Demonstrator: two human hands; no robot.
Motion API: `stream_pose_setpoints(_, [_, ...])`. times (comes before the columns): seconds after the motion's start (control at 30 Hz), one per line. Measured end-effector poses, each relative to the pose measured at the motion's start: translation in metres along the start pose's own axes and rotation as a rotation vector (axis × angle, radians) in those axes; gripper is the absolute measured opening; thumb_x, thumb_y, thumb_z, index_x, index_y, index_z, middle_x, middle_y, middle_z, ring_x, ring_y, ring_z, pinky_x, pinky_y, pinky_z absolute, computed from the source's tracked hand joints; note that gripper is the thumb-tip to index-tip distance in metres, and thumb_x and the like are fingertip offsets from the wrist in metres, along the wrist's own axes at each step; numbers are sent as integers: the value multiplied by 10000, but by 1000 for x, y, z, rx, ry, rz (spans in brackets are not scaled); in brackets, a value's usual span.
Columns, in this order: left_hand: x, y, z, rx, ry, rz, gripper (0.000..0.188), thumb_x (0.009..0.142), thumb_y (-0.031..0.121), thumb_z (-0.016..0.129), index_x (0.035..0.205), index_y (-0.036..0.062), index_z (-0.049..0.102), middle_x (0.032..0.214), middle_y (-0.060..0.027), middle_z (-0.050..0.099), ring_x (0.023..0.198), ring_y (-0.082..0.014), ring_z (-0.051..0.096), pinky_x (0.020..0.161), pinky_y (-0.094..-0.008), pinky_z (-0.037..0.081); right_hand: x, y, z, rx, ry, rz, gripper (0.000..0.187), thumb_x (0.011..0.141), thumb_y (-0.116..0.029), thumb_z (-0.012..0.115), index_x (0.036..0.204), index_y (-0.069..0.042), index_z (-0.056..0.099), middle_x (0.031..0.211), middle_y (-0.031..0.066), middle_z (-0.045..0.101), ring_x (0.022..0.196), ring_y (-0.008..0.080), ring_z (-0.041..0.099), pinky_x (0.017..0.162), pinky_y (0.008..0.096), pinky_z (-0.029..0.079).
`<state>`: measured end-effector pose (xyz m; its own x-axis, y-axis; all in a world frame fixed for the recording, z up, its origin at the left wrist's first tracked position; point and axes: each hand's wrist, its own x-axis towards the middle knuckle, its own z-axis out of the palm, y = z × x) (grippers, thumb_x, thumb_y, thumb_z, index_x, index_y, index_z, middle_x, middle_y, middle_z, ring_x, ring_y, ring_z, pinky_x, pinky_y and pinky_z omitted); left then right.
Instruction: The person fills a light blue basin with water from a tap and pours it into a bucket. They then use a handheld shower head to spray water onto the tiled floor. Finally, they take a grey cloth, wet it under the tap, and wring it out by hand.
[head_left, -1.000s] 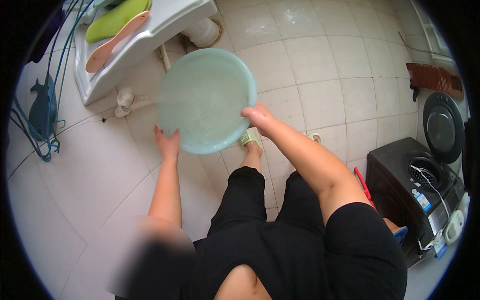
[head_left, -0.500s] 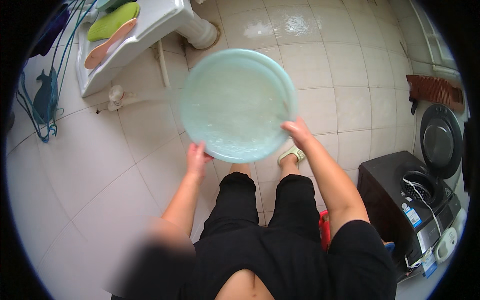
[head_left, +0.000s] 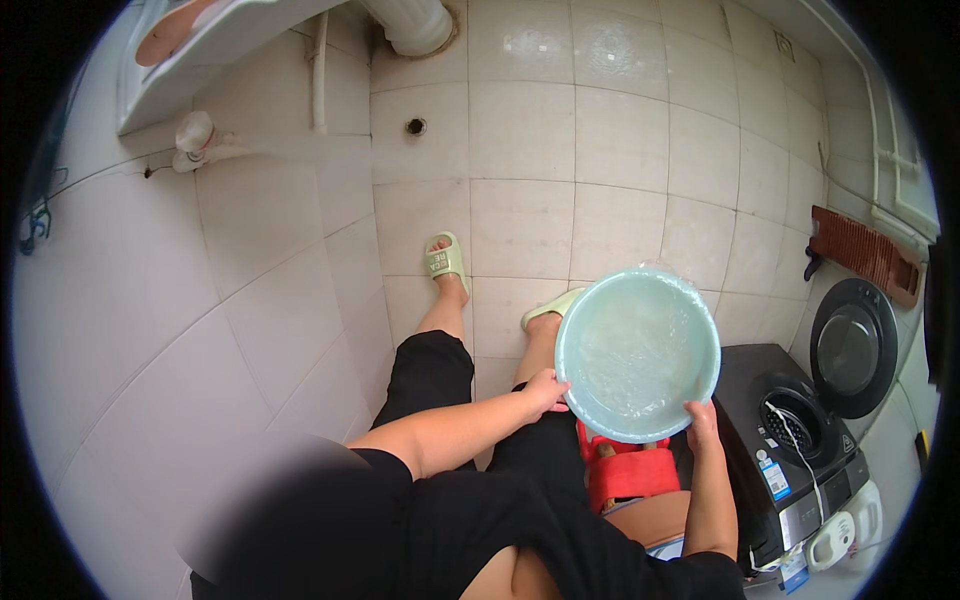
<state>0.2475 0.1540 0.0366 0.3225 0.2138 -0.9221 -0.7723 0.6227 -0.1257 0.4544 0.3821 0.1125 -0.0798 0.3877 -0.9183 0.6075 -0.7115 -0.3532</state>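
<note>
A pale green-blue round basin [head_left: 630, 432] hangs in front of me at the right, its water [head_left: 637, 345] rippled and splashing at the far rim. With the thumb over the left side of the rim, my left hand [head_left: 546, 392] grips it; the fingers are partly hidden under the basin. My right hand [head_left: 702, 422] is closed on the near right rim, thumb inside. Below the basin's near edge is a red object [head_left: 635, 474], partly covered, whose kind I cannot tell.
A black washing machine [head_left: 740, 400] with its round lid [head_left: 855, 345] raised stands at the right. Behind it leans a brown ridged board [head_left: 865, 255]. A floor drain [head_left: 416, 127] lies ahead, near the white pedestal [head_left: 412, 25]. A tap [head_left: 195, 140] juts from the left wall.
Both hands have carried the basin of water from the far middle to the right and nearer my body. The basin no longer covers the floor drain, and the red object shows more.
</note>
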Motion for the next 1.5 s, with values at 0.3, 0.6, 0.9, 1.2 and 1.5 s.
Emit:
stream_pose_setpoints(0.3, [59,160,-237,-620,426,374,182,741,41,480,922,23,482,821,-74,524,659,-204,527,493,-318,448,166,-126,274,-216,-298,239,540,762,-242,427,1204,7,241,1164,217,355,737,427,542,537,456,514])
stream_pose_setpoints(0.6, [-89,251,-329,-616,474,413,83,787,112,478,827,38,478,709,-58,511,528,-153,496,421,-258,444,115,-237,432,-462,-353,257,589,741,-342,422,1221,-56,235,967,331,464,683,372,589,583,391,520])
stream_pose_setpoints(0.9, [-103,171,-308,-740,458,446,124,813,156,494,873,49,478,733,-46,501,588,-160,495,499,-259,456,122,-148,406,-305,-339,497,702,756,-434,428,1288,-75,142,1047,404,372,712,455,548,592,467,494])
stream_pose_setpoints(1.2, [-162,224,-298,-725,352,701,93,779,83,485,844,21,462,783,-82,521,684,-205,524,656,-353,471,89,-170,452,-122,-455,116,740,717,-394,552,1265,-46,197,1211,246,298,835,421,525,585,427,505])
stream_pose_setpoints(1.5, [-160,196,-246,-660,280,1058,260,785,41,482,1019,82,377,1024,-62,463,905,-183,473,789,-352,408,46,-133,486,355,-417,477,720,720,-402,583,1237,-55,223,1208,227,285,902,401,502,633,418,518])
